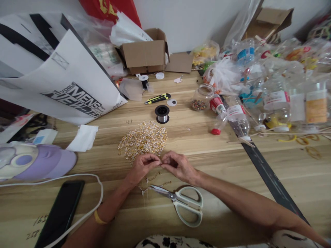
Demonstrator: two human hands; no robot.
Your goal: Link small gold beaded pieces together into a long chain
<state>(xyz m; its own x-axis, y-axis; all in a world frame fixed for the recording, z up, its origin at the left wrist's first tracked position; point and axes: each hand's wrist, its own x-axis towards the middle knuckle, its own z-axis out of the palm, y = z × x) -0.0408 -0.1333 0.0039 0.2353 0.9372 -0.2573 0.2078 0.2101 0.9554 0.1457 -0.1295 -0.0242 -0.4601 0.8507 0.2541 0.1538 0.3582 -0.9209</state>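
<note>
Both hands meet over the table, just in front of a heap of gold and silver jewelry chains [144, 139]. My left hand [144, 166] pinches with thumb and forefinger; a short chain [152, 177] hangs or lies beneath it. Fingertips of my right hand [181, 166] are pressed together close against the left ones. What sits between the fingertips is too small to make out. Below the hands lie a second piece of chain [165, 184] and scissors [181, 203] with pale handles, their blades slightly apart and pointing left.
Behind the heap stand a wire spool [162, 114], a yellow-black box cutter [157, 98] and a jar of beads [202, 98]. A phone [60, 213] and white cable [99, 186] lie left, below a white shopping bag [64, 79]. Plastic bottles [238, 117] crowd the right.
</note>
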